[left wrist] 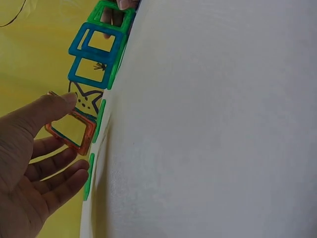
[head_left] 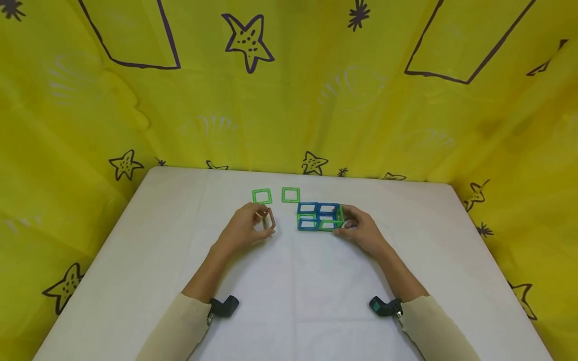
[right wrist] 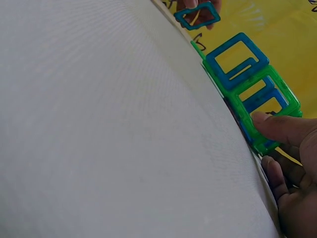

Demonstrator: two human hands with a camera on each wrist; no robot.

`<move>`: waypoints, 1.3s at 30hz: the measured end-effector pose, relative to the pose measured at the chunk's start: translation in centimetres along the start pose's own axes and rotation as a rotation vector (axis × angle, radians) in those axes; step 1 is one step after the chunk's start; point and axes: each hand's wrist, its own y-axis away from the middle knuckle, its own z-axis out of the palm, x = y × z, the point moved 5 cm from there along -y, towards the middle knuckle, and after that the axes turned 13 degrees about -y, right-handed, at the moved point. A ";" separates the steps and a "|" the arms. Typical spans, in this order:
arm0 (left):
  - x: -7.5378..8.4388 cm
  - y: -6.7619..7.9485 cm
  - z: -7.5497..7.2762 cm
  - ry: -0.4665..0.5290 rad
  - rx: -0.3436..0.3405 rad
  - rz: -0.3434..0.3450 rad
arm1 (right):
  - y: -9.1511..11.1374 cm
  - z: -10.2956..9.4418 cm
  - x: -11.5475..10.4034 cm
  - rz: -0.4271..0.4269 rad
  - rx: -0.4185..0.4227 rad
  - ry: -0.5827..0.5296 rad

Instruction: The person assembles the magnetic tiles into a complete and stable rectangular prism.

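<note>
My left hand point(head_left: 246, 223) holds a small set of square magnetic tiles above the white table. Its near tile point(left wrist: 89, 138) is orange, pinched between thumb and fingers; a teal frame tile point(right wrist: 214, 11) shows on the side facing the right wrist camera. To the right, a box-like structure point(head_left: 318, 208) of joined blue and green frame tiles sits on the table. My right hand point(head_left: 363, 230) grips its right end, thumb on a green tile point(right wrist: 237, 101) and fingers behind. A gap separates the left hand's tiles from the structure.
Two loose green frame tiles, one at the left point(head_left: 254, 197) and one at the right point(head_left: 283, 195), lie flat behind the hands. White cloth covers the table point(head_left: 289, 281). A yellow patterned curtain point(head_left: 289, 100) hangs along its back and sides.
</note>
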 end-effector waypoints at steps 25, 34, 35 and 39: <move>1.3 -1.4 2.1 0.091 -0.027 -0.024 | -0.2 0.3 0.0 -0.031 -0.029 0.038; 1.7 -2.1 2.5 0.045 -0.034 -0.035 | -0.3 0.2 -0.3 -0.048 -0.023 0.070; 1.7 -2.2 2.6 0.044 -0.036 -0.033 | -0.3 0.2 -0.3 -0.046 -0.022 0.071; 1.9 -2.5 2.8 0.042 -0.049 -0.020 | -0.3 0.3 -0.4 -0.047 -0.022 0.068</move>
